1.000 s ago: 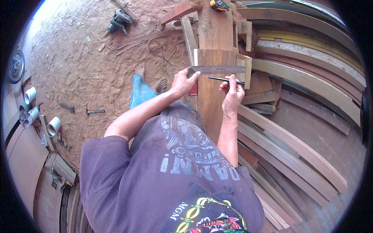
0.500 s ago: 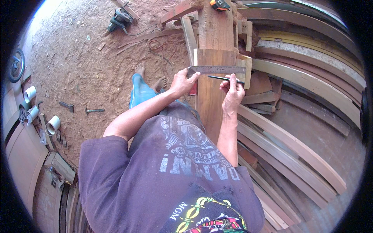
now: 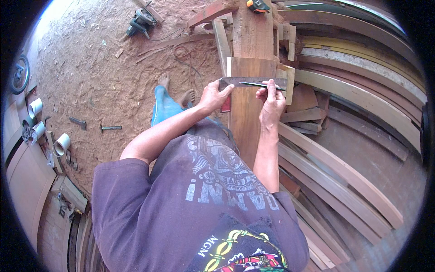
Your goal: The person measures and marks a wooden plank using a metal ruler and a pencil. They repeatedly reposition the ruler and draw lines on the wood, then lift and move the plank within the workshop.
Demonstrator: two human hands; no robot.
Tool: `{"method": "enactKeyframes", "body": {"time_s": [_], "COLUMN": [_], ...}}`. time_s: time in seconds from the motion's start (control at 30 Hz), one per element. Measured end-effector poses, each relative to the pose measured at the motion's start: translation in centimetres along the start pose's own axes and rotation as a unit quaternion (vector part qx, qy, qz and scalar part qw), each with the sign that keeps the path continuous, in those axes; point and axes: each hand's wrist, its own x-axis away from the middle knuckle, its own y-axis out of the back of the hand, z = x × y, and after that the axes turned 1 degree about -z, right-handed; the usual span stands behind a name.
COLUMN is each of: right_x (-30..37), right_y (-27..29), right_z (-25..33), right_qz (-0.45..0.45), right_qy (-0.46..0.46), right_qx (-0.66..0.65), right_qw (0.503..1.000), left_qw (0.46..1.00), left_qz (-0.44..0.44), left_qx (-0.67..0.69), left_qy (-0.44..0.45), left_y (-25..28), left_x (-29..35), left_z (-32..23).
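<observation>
A metal square (image 3: 253, 82) lies crosswise over a reddish-brown wooden board (image 3: 244, 122). At the board's left edge my left hand (image 3: 215, 96) grips the square's end, thumb on top. My right hand (image 3: 272, 102) pinches a dark pencil (image 3: 258, 85), its tip pointing left over the square's blade. Whether the tip touches anything, I cannot tell. A red piece (image 3: 226, 104) shows just below my left hand, against the board's edge.
An orange and black tape measure (image 3: 258, 5) rests at the board's far end. Long planks (image 3: 344, 170) are stacked at the right. A corded power saw (image 3: 141, 21), a hammer (image 3: 111, 128) and white buckets (image 3: 61, 145) stand or lie on the shaving-strewn ground at left.
The pencil in my right hand has moved slightly away from me, from below the square's blade to over it. My left hand and the square have stayed in place.
</observation>
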Motion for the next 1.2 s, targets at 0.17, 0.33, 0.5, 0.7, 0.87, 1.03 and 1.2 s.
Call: {"method": "enactKeyframes", "body": {"time_s": [0.17, 0.33, 0.5, 0.7, 0.87, 1.03, 1.2], "right_x": [-0.4, -1.1, -1.8, -1.9, -2.2, -2.5, -2.6], "right_y": [-0.4, -1.1, -1.9, -2.2, -2.4, -2.5, -2.6], "right_z": [0.2, 0.1, 0.1, 0.2, 0.0, -0.2, -0.3], "right_qz": [0.016, 0.023, 0.041, 0.052, 0.052, 0.068, 0.067], "right_qy": [0.005, -0.011, -0.003, 0.009, -0.001, 0.005, 0.01], "right_qx": [-0.004, 0.036, 0.039, 0.031, 0.044, 0.059, 0.058], "right_qw": [1.0, 0.999, 0.998, 0.998, 0.998, 0.996, 0.996], "left_qw": [1.0, 0.999, 0.999, 1.0, 0.999, 0.999, 0.999], "left_qz": [-0.005, 0.009, -0.001, 0.0, 0.002, -0.002, -0.013], "left_qx": [-0.004, -0.026, -0.028, -0.001, -0.034, -0.042, -0.043], "left_qy": [-0.016, 0.043, 0.037, 0.008, 0.016, 0.021, 0.011], "left_y": [-0.1, 0.2, 0.2, 0.1, 0.2, 0.5, 0.5], "left_x": [-0.2, 0.0, 0.3, 0.4, 0.4, 0.7, 0.7], "left_z": [0.2, -0.4, -0.7, -0.1, -0.4, -0.8, -1.1]}}
